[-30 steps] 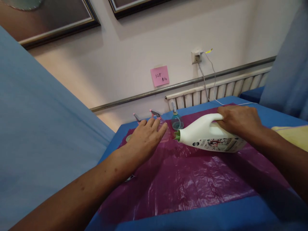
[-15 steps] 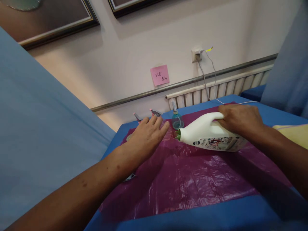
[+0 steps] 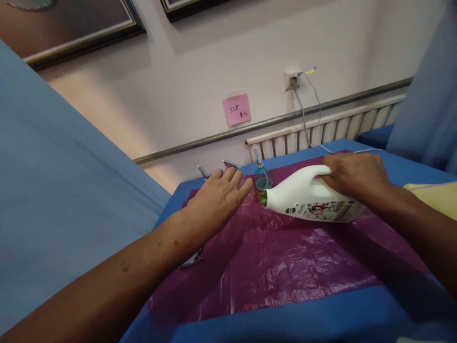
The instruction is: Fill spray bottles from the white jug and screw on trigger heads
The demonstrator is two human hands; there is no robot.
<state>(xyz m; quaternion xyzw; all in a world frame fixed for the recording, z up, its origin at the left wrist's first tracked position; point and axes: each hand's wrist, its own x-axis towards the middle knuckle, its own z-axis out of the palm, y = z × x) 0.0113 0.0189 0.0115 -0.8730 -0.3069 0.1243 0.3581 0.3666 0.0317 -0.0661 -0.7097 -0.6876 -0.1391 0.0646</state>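
Observation:
My right hand (image 3: 355,175) is closed round the handle of a white detergent jug (image 3: 307,197), which is tipped on its side with its green spout pointing left, just above a purple plastic sheet (image 3: 285,257). Beside the spout my left hand (image 3: 219,197) rests with fingers stretched out, on or over a clear bottle that I can barely make out. Behind it stand two spray heads with pink triggers (image 3: 228,166) and a small teal spray bottle (image 3: 262,177).
The purple sheet covers a blue-clothed table (image 3: 321,319). A blue cloth surface rises at the left (image 3: 71,190). A radiator (image 3: 321,131), a wall socket with a cable (image 3: 292,80) and a pink sticky note (image 3: 236,109) are on the wall behind. Yellow cloth (image 3: 435,195) lies at the right.
The jug's spout has dipped slightly and both hands have edged a little away from me; otherwise nothing has shifted.

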